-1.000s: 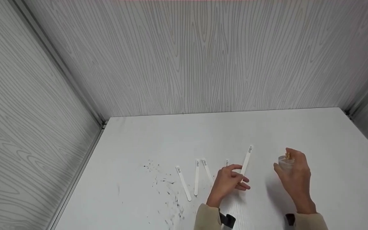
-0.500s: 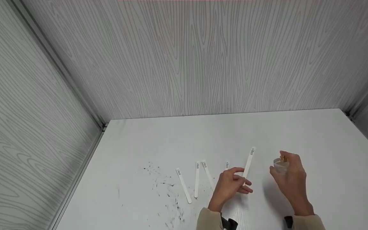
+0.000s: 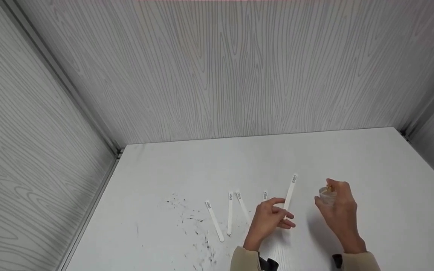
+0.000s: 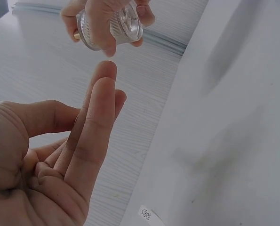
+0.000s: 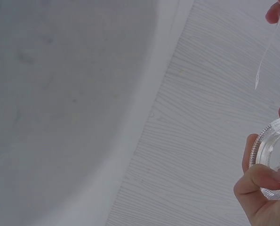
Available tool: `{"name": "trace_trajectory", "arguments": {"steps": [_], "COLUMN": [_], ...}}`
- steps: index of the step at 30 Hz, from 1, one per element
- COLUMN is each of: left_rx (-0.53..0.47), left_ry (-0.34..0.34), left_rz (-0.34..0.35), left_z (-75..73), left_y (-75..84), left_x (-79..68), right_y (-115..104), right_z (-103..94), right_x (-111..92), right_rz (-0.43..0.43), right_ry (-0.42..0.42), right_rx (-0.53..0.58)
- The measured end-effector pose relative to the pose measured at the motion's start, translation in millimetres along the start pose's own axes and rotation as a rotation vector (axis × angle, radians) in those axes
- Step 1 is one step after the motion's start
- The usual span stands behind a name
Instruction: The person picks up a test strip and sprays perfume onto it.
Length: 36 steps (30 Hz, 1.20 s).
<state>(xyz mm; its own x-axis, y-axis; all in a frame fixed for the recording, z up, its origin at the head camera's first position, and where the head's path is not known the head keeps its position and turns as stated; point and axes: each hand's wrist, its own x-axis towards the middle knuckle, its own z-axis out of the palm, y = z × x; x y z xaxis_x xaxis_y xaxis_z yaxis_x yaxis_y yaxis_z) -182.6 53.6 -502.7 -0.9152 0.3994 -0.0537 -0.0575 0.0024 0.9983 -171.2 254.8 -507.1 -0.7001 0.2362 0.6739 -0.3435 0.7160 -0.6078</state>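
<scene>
While the left hand (image 3: 269, 218) holds a white strip (image 3: 291, 192) pinched near its lower end, the right hand (image 3: 340, 210) grips a clear ribbed bottle (image 3: 327, 199), fingers and thumb closed round the body. The held strip is raised off the white table (image 3: 371, 162) and tilted, its printed end pointing up and away from the person; the lettering is too small to read with certainty. In the right wrist view this strip appears nearly edge-on and apart from the bottle. A finger of the right hand rests at the gold-coloured top (image 3: 329, 188) of the bottle; whether it is pressed down cannot be determined. The bottle is likewise held clear of the table, to the right of the strip and near it. Four loose strips lie left of the held one: a leftmost strip (image 3: 214, 221), slanted; a second strip (image 3: 229, 213), nearly straight; a third strip (image 3: 243, 207), slanted; and a fourth strip (image 3: 265, 195), partly hidden by the left hand. Dark marks (image 3: 207, 247) are scattered on the table, chiefly left of the leftmost strip. Beige sleeves (image 3: 360, 261) cover both forearms. Wood-grain panels (image 3: 232, 67) stand behind and beside the table.
</scene>
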Motion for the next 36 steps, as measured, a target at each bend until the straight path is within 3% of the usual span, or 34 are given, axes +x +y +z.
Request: {"name": "trace_trajectory", "arguments": {"steps": [7,14,20,36], "left_rx": [0.019,-0.015,-0.012,-0.004], "left_ry": [0.0,-0.025,-0.025,-0.022], "left_rz": [0.013,0.039,0.046,-0.011], "left_z": [0.0,-1.4,-1.8,8.1], "left_y": [-0.8,-4.3,-3.3,-9.2], "left_x": [0.9,0.9,3.2,3.1], "right_y": [-1,-2,-2,2], "right_z": [0.0,-1.8,-2.7,-11.0], "right_x": [0,1,4,3], "right_rz": [0.042,0.009,0.037,0.062], "right_ry": [-0.004,0.013,0.02,0.027], "right_rx": [0.027,0.031,0.044,0.014]}}
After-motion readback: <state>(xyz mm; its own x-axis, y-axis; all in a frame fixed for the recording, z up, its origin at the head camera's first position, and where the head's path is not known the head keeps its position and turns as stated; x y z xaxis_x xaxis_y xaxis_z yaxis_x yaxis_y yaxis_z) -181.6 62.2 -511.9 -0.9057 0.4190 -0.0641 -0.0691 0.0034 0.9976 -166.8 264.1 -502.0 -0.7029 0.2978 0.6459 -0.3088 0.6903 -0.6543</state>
